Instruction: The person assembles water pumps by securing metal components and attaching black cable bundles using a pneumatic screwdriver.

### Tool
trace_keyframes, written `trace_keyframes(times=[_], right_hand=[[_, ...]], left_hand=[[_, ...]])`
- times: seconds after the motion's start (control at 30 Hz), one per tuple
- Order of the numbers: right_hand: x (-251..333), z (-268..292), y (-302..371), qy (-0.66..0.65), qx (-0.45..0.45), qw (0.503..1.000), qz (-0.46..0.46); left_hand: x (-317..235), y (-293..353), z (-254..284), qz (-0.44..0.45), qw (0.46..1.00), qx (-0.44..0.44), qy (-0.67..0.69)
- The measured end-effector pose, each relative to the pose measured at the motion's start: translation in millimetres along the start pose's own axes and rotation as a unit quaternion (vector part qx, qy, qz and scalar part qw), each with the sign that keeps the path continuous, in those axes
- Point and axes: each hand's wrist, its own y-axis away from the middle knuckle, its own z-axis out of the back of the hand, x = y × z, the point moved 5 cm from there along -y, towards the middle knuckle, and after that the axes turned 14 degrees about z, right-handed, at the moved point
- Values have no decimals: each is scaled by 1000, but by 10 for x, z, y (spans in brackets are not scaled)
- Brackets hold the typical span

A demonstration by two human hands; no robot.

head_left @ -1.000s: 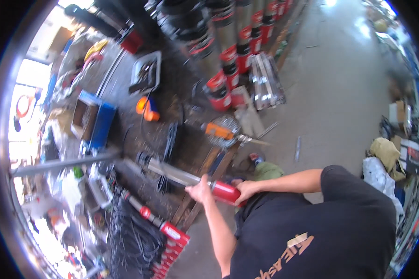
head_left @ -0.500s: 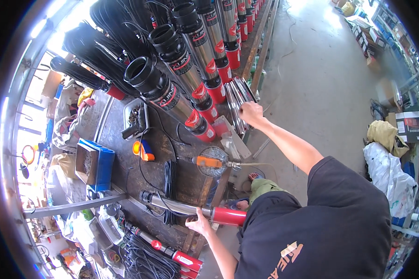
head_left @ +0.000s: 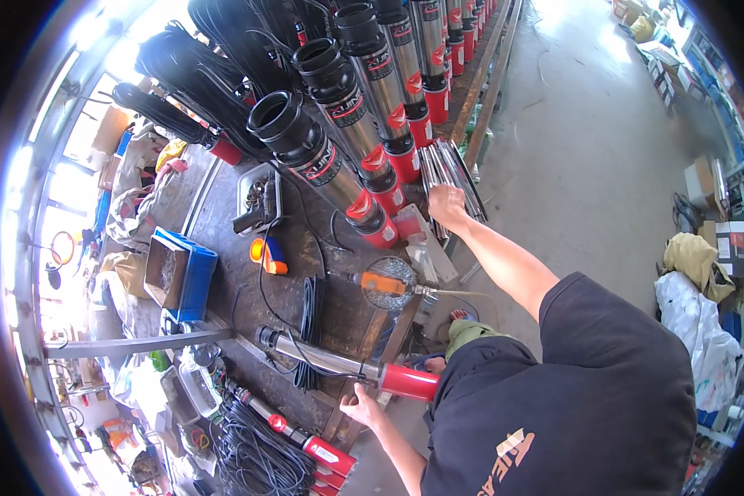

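Note:
My right hand [head_left: 447, 207] is closed at a bundle of long, thin metal strips [head_left: 448, 169] by the far right edge of the workbench; its fingertips are hidden, but it appears to grip strips there. My left hand [head_left: 362, 407] is just below a pump [head_left: 331, 360] with a steel tube and a red end [head_left: 409, 383], which lies on its side towards my body. Thumb and fingers of that hand are apart, with nothing seen between them. A thin black cable runs along the tube; a coiled black cable [head_left: 309, 322] lies beside it.
Upright pumps [head_left: 326, 165] with black tops and red bases line the bench's far side. An orange power tool [head_left: 384, 283] lies midway, near an orange and blue tape roll [head_left: 269, 255]. Left are a blue bin [head_left: 197, 281] and a steel bar [head_left: 140, 347]; more pumps [head_left: 326, 453] lie below.
My left hand has dropped slightly away from the steel tube. My right hand stays at the metal strips. The whole bench scene has shifted to the right in view.

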Motion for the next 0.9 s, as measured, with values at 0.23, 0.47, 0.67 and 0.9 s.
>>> trace_keyframes(times=[0.23,0.47,0.67,0.9], right_hand=[[-175,126,-37,-100,42,989,-100],[-272,71,90,-104,37,986,-124],[-181,43,131,-183,39,968,-166],[-209,87,404,-437,5,884,-164]], left_hand=[[-171,249,132,-10,1000,-6,25],[-924,962,-70,-143,990,-3,5],[-1106,1141,-372,-167,984,65,14],[-1427,1347,-461,-188,954,232,13]])
